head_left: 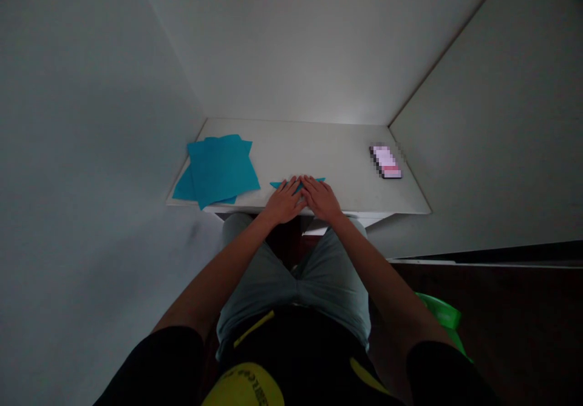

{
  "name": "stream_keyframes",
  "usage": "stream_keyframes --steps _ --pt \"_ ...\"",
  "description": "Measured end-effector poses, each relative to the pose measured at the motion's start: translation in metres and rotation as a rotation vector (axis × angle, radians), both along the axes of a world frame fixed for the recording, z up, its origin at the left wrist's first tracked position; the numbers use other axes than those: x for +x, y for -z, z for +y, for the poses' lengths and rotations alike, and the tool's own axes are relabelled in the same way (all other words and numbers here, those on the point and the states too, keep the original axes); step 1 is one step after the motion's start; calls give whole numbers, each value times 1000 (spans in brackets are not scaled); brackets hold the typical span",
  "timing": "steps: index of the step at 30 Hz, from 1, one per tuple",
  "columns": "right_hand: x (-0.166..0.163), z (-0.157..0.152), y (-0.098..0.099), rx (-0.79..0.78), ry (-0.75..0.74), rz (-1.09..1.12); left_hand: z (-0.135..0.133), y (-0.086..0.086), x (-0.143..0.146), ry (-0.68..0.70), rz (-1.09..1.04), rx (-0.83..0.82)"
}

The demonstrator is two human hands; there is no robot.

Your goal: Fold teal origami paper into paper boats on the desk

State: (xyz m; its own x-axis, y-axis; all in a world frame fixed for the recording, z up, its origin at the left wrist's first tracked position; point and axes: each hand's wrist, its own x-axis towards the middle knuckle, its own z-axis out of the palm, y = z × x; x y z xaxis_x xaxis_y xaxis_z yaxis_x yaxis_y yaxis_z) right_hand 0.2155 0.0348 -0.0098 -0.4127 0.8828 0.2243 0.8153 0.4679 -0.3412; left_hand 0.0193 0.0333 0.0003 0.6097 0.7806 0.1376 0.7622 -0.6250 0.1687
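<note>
A small folded piece of blue paper [275, 185] lies near the front edge of the white table, its pointed ends sticking out to both sides of my hands. My left hand [286, 201] rests flat over its left part with the fingers stretched out. On the right part lies my right hand [320, 198], also flat, its fingers angled inward so that the fingertips of both hands meet. Most of the paper's middle is hidden under my fingers.
Several loose blue paper sheets [223, 169] overlap at the left end of the table [296, 144]. A phone [386, 161] lies toward the right end. Walls enclose the table on three sides. A green plastic object [439, 312] stands low on the right.
</note>
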Motion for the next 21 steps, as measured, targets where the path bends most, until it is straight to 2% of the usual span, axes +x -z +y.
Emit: stream_keyframes --steps 4,9,15,18,21 --pt "17 1 5 -41 -19 -71 1 1 -7 -32 -2 -20" --pt "48 1 9 -31 38 -77 6 5 -29 -201 -27 -28" --pt "57 1 12 17 68 -4 15 9 -40 -275 -157 -10" --pt "59 3 12 64 75 99 20 9 -40 -276 -277 15" --pt "64 5 11 122 67 213 25 8 -42 -195 -384 54"
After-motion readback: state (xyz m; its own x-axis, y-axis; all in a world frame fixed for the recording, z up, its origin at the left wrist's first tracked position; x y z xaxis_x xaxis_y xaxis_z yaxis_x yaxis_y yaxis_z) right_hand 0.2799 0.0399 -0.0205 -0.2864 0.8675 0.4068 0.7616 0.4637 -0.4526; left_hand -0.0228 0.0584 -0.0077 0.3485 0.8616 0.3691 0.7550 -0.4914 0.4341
